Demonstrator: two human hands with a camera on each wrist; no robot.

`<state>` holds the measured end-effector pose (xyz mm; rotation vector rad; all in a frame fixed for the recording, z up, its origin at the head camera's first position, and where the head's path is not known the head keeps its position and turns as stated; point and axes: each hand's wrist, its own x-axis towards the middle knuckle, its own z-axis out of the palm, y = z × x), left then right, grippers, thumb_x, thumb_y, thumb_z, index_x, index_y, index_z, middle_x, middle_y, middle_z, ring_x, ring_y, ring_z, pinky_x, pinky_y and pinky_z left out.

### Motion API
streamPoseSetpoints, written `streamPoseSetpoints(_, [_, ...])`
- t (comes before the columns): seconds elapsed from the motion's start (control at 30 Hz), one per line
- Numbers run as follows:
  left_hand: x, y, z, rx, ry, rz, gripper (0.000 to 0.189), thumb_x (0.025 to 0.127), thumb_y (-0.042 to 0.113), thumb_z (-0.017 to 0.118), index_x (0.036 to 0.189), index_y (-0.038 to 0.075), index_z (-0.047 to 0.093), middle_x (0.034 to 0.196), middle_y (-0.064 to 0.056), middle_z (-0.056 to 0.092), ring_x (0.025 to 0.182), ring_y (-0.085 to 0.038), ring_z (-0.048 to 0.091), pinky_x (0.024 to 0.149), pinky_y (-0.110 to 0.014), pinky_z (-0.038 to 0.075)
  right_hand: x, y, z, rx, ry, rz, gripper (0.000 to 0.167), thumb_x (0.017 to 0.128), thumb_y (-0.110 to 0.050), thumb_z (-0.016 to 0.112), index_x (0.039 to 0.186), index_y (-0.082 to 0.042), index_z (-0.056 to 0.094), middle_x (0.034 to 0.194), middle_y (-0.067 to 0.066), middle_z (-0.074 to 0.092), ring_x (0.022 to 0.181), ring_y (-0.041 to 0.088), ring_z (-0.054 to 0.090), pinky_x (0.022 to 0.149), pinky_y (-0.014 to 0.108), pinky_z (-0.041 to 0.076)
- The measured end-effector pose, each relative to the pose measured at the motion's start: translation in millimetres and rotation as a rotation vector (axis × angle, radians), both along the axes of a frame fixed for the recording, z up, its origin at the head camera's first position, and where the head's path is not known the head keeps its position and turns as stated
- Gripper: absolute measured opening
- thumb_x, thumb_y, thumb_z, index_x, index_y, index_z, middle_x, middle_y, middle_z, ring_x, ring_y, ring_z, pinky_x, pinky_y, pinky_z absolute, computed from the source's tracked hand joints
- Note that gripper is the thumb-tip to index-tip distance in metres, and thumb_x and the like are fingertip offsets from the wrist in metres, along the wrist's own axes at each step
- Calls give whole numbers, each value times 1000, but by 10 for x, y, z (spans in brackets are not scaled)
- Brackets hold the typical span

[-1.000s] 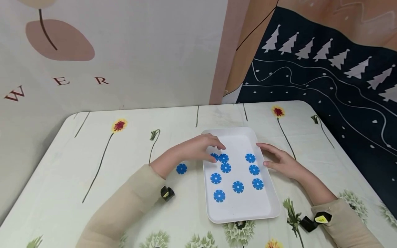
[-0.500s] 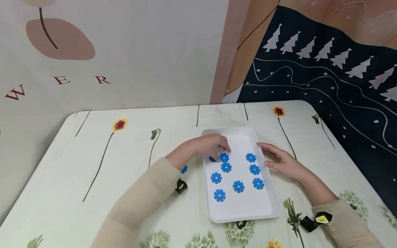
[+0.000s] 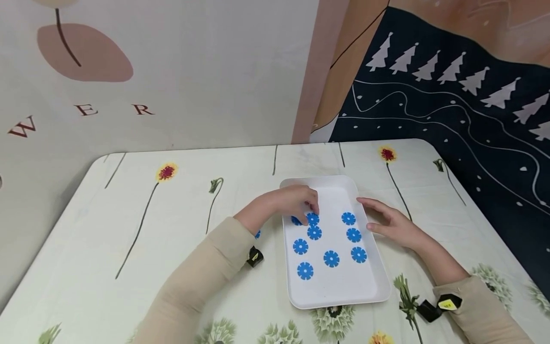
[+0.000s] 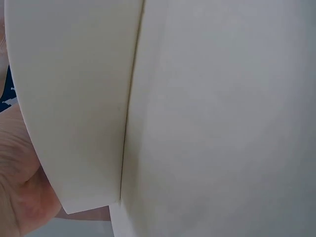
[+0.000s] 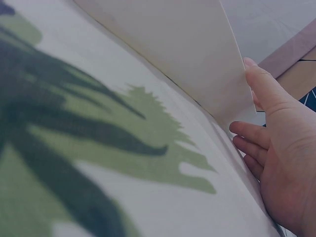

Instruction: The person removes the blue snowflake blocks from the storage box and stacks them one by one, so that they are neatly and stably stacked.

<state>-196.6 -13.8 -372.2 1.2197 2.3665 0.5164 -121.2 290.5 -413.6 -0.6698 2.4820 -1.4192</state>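
Observation:
In the head view a white tray (image 3: 339, 289) holds several blue interlocking discs, notched round the edge. My left hand (image 3: 294, 200) reaches over the tray's left rim, palm down. Its thumb and curled fingers pinch a blue disc (image 3: 313, 219) at the edges, and another disc (image 3: 296, 220) is partly covered by the thumb side. My right hand (image 3: 393, 228) stays at the tray's right side, fingers loosely extended and thumb at the rim. In the right wrist view that thumb (image 5: 261, 84) lies along the tray's outer wall (image 5: 197, 54). The left wrist view shows the opposite wall (image 4: 74, 108).
More discs lie lower in the tray, one (image 3: 331, 259) near its middle and one (image 3: 358, 254) to the right. A loose disc (image 3: 258, 234) on the flowered tablecloth (image 3: 206, 277) is mostly hidden by the left sleeve (image 3: 215, 267).
My left hand has moved right and farther over the tray, its fingers closing in on a disc. The left sleeve now covers most of the loose disc. The right hand has stayed put.

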Motion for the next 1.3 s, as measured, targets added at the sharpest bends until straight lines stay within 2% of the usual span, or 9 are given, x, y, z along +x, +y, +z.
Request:
streamPoseSetpoints(0.3, [56, -3, 18, -11, 12, 33, 28, 76, 22, 82, 102, 16, 72, 95, 10, 61, 90, -8, 52, 82, -19, 43, 4, 4, 1, 11, 13, 2, 58, 91, -9, 64, 144, -7, 41, 148, 17, 34, 134, 40, 30, 98, 9, 26])
streamPoseSetpoints(0.47, [75, -4, 19, -1, 33, 28, 28, 76, 22, 81, 101, 15, 72, 93, 10, 63, 89, -8, 53, 81, -19, 43, 3, 1, -2, 5, 7, 3, 58, 91, -10, 65, 144, -6, 40, 149, 18, 33, 133, 46, 28, 97, 9, 26])
streamPoseSetpoints(0.67, [81, -13, 13, 12, 52, 32, 30, 75, 24, 81, 101, 13, 71, 92, 8, 63, 88, -8, 53, 80, -18, 44, -1, 1, -3, 6, 9, 3, 58, 91, -10, 65, 144, -5, 40, 148, 18, 33, 132, 46, 29, 98, 9, 26])
streamPoseSetpoints(0.97, [70, -55, 11, 114, 62, 59, 34, 74, 25, 81, 103, 11, 70, 92, 5, 61, 88, -12, 50, 76, -19, 44, -1, 0, 6, 12, 17, -1, 58, 91, -10, 65, 143, -5, 41, 148, 18, 34, 134, 40, 30, 98, 9, 26])
streamPoseSetpoints(1.3, [87, -65, 41, 189, 106, 79, 36, 73, 27, 82, 103, 9, 71, 95, 3, 64, 89, -12, 51, 77, -18, 44, 2, 2, 1, -1, 2, -2, 58, 91, -10, 64, 144, -5, 40, 149, 18, 33, 133, 45, 28, 98, 9, 26])
